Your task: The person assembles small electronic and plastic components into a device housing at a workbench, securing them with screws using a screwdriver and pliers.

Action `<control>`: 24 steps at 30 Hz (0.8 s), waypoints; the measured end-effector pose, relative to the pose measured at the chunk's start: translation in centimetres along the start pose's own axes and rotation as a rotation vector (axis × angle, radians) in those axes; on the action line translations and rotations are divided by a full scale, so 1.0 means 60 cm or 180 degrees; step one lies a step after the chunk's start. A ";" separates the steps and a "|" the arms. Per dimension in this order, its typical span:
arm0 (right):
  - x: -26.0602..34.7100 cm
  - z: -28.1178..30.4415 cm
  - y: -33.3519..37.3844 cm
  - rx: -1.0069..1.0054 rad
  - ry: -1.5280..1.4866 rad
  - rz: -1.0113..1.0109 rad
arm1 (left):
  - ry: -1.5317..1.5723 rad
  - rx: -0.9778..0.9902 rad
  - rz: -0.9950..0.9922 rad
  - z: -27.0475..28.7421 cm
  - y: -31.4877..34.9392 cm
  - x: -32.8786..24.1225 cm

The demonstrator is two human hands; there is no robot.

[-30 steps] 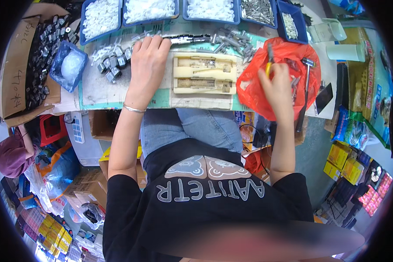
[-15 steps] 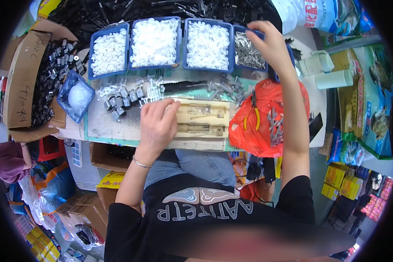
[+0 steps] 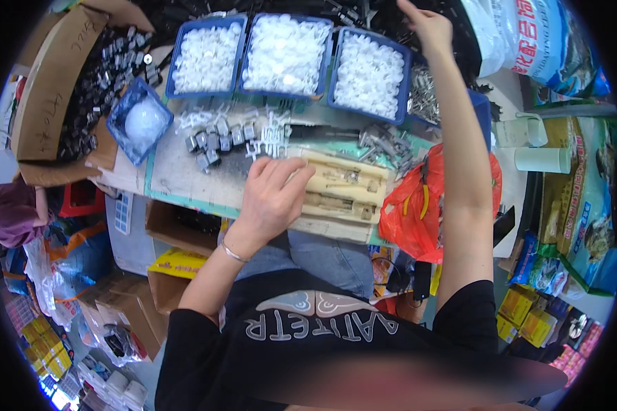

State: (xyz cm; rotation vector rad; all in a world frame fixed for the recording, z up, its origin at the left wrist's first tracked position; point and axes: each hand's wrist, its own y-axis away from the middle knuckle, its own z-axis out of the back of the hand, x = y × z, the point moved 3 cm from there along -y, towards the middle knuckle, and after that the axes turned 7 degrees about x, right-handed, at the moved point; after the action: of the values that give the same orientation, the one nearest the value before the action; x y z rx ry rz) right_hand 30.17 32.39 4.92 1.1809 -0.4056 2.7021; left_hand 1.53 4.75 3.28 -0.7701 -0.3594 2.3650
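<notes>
My left hand (image 3: 273,196) rests over the left end of a cream-coloured fixture block (image 3: 343,179) with two slotted channels. Its fingers are closed in a pinch; whatever they hold is hidden. Far off at the upper right, my right hand (image 3: 430,29) reaches over a heap of black plastic parts (image 3: 363,15), thumb and fingers apart and nothing visible in them. Just left of the block lie white branched plastic pieces (image 3: 274,133) and several small grey metal-looking blocks (image 3: 219,137). Clear-grey plastic pieces (image 3: 387,147) are piled behind its right end.
Three blue trays (image 3: 242,82) of white caps line the back, beside metal pins (image 3: 424,96) partly behind my right arm. A red plastic bag (image 3: 411,219) with yellow-handled pliers (image 3: 424,198) sits right. At left are a blue bowl (image 3: 127,140) and a carton (image 3: 51,103) of dark parts.
My right hand has moved from above the pin tray to farther back, over the black parts. My left hand stays at the block's left end. The whole view has shifted and tilted.
</notes>
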 end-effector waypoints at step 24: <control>0.076 0.057 0.558 0.1545 0.1379 0.1779 | -0.1565 0.0404 0.1005 0.033 -0.014 0.131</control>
State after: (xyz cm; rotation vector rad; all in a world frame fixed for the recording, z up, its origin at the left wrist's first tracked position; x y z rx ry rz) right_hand 20.87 -0.30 4.48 0.5659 -0.0018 3.5710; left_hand -4.29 10.26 1.76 -0.1836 -0.2987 2.8360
